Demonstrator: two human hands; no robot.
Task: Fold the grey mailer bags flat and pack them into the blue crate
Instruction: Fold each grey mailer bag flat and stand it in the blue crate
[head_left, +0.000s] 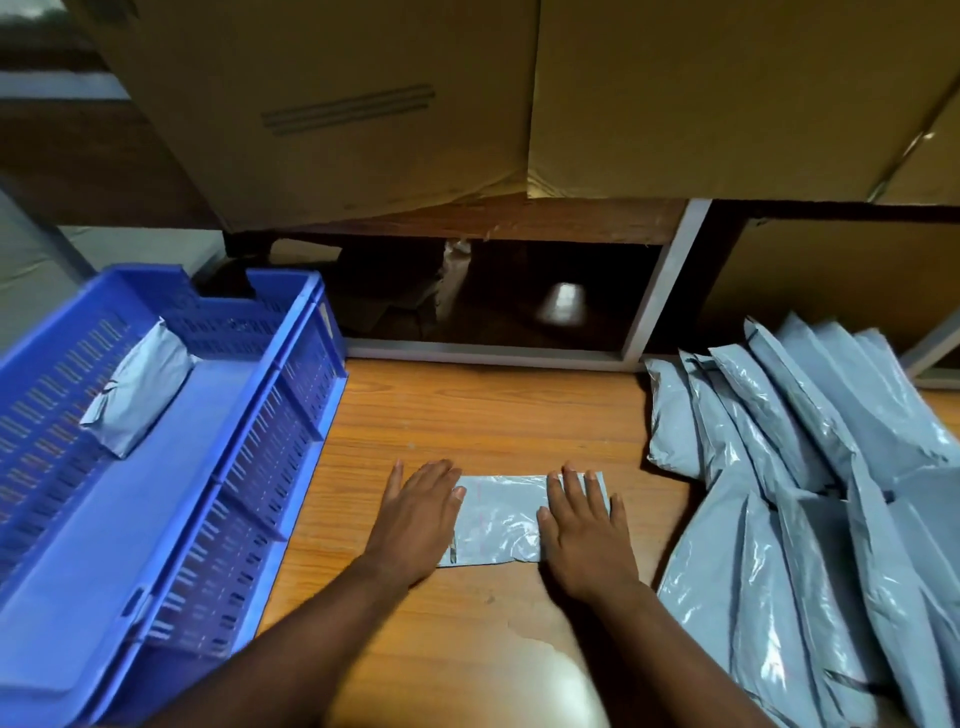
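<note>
A folded grey mailer bag (498, 514) lies flat on the wooden table in front of me. My left hand (415, 525) presses its left end with straight fingers. My right hand (584, 535) presses its right end, fingers also flat. The blue crate (291, 415) stands at the left, and one folded grey mailer (137, 387) leans against its far left wall inside. A pile of unfolded grey mailer bags (810, 467) lies overlapped at the right.
Large cardboard boxes (363, 104) overhang the back of the table (467, 415). A dark open shelf recess (519, 296) with a white frame sits behind the work spot. The crate's right wall is close to my left forearm.
</note>
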